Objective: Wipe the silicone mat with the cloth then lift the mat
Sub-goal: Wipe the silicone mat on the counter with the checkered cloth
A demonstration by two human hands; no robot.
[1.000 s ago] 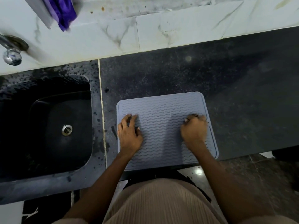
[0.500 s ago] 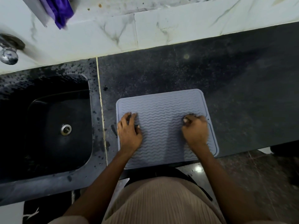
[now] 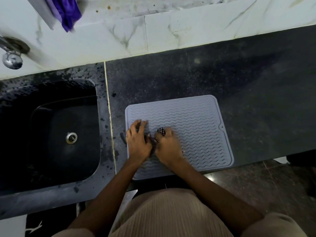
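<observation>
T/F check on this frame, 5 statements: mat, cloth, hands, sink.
1. The silicone mat lies flat on the dark counter. True.
2. The right hand grips a checkered cloth. True.
3. The left hand is in the sink. False: it rests on the mat's left part.
4. The hands are at opposite edges of the mat. False: they sit close together, left of centre.
5. A purple cloth hangs above the tap. True.
</observation>
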